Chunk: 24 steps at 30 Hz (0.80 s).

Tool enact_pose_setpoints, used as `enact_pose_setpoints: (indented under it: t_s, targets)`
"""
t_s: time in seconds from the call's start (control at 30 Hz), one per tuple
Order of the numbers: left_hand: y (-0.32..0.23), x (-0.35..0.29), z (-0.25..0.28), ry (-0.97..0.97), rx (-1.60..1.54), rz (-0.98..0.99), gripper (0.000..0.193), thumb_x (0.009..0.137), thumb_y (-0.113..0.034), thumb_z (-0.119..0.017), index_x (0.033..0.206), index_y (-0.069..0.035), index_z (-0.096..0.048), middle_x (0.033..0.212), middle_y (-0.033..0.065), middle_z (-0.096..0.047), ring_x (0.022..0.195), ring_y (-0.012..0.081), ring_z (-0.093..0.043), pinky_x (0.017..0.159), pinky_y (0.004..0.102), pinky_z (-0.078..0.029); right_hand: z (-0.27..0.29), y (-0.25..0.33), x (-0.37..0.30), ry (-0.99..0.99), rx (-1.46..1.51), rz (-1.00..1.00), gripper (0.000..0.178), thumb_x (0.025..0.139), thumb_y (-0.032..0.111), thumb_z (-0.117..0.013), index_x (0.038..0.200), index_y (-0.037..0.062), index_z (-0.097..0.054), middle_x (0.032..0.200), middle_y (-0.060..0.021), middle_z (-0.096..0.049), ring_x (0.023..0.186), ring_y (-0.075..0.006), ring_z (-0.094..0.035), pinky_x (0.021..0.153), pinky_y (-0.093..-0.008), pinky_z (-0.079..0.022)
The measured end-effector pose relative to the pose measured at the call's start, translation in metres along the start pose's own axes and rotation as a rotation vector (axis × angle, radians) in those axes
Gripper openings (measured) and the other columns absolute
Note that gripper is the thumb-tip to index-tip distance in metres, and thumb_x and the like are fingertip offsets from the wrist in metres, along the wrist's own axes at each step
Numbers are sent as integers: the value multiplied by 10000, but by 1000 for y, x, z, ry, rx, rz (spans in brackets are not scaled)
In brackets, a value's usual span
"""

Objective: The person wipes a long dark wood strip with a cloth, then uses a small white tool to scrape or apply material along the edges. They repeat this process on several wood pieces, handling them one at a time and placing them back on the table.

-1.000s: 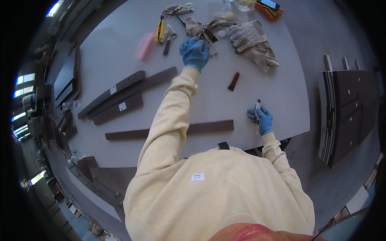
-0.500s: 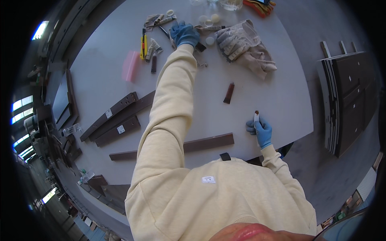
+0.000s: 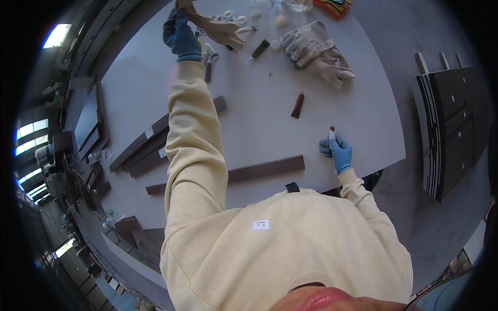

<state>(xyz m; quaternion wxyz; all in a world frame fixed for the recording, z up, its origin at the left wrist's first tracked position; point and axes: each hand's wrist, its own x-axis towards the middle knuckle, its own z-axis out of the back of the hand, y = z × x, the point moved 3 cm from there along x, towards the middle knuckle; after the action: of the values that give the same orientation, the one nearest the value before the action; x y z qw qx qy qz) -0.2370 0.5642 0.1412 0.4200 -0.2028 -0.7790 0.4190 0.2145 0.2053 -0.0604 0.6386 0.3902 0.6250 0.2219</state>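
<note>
My left hand (image 3: 181, 36), in a blue glove, is raised over the far left of the table and closed on a beige cloth (image 3: 218, 30) that trails to the right. Part of the cloth is hidden behind the fingers. Near the table's front right, my gloved right hand (image 3: 341, 155) pinches a slim white stick (image 3: 332, 134) upright, with brown matter on its tip. Beyond that hand lies a dark brown tube (image 3: 297, 105). Another dark tube with a pointed tip (image 3: 259, 49) rests farther off, right of the cloth.
A bundle of cloth and pale tubes (image 3: 316, 52) sits at the far right, near small round lids (image 3: 280, 20). Brown strips (image 3: 267, 169) lie across the front and left. Stacked dark panels (image 3: 456, 129) stand right of the table (image 3: 363, 119).
My left hand has swung up and left, lifting the beige cloth from among the tubes and uncovering the pointed dark tube. My right hand still pinches the stick.
</note>
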Motion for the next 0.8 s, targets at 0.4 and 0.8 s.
enact_pose_setpoints:
  t_s: [0.4, 0.8]
  targets:
    - [-91, 34, 28, -83, -128, 212, 324, 895, -257, -832, 1136, -85, -701, 1071, 74, -738, 1003, 234, -696, 901, 362, -584, -1, -5, -16, 18, -13, 44, 262, 1083, 167, -565, 1217, -17, -694, 1061, -143, -791, 800, -174, -762, 674, -277, -596]
    - [-98, 69, 43, -9, -106, 226, 341, 993, -298, -731, 1258, -89, -675, 1233, 127, -724, 1162, 278, -692, 1000, 435, -582, -6, 12, -58, 30, 46, 143, 304, 1085, 253, -605, 1250, 9, -681, 1072, -144, -791, 811, -168, -764, 679, -279, -601]
